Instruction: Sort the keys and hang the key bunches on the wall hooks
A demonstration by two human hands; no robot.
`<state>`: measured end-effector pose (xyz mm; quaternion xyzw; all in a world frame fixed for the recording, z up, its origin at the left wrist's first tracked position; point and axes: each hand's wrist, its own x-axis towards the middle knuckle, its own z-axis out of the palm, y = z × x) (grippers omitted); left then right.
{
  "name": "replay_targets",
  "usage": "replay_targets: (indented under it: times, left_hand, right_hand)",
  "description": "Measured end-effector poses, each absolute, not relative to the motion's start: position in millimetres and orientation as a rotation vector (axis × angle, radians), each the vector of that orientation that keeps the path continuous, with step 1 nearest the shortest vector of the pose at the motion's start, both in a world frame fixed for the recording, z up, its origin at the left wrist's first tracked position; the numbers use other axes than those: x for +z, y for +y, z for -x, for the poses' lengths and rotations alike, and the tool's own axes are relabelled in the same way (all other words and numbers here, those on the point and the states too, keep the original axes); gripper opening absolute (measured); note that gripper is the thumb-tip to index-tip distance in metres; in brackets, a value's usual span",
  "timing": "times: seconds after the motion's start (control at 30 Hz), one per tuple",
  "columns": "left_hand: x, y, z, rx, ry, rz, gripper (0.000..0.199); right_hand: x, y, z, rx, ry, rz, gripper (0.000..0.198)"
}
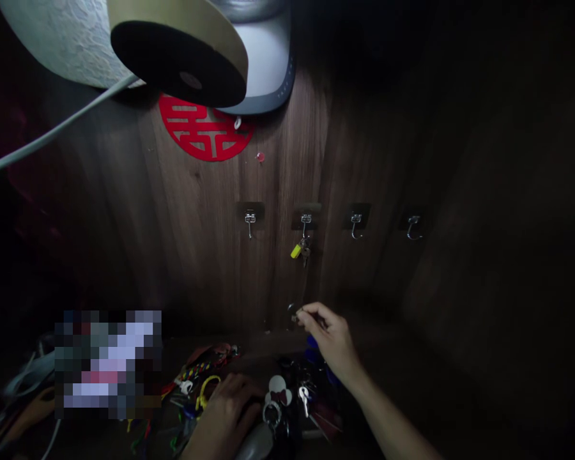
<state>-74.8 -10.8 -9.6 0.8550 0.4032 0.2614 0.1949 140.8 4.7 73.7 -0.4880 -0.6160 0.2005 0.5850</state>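
Pinches small dull-metal item (296, 315) in right grip (332, 328), lower centre; cannot tell state of left grip (229, 401). Could drop it through loose pinching.

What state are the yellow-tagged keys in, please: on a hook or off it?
On: the keys and yellow tag hang from the second hook from the left, above the right hand.

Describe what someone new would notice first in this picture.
Probably the bright red cut-out ornament on the dark wooden panel, high up and left of centre, its top partly hidden. Next comes the yellow tag hanging from the second hook from the left. Below it, the right hand pinches a small object, while the left hand is down by jumbled keys and trinkets.
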Motion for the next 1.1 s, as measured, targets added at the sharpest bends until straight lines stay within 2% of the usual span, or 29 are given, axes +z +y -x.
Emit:
replay_targets:
  times: [0.27, 0.5, 0.8, 1.1]
  left_hand:
    - [-14.2, -8.6, 76.0, 0.763, 1.079, -2.436, 0.018]
    - [-31.1, -1.7, 78.2, 0.839, 1.017, -2.424, 0.018]
    - [-34.2, 1.0, 78.3, 0.787, 1.049, -2.462, 0.019]
    - [-20.0, -6.6, 76.0, 0.774, 1.099, -2.439, 0.017]
  right_hand:
    - [138.6, 31.3, -157.6, 0.357, -1.251, 1.083, 0.024]
    - [170.2, 50.4, -157.0, 0.408, -1.165, 1.037, 0.024]
    - [166.3, 62.7, -152.9, 0.535, -1.108, 1.061, 0.025]
    - [141.2, 54.9, -157.4, 0.51, -1.102, 1.063, 0.026]
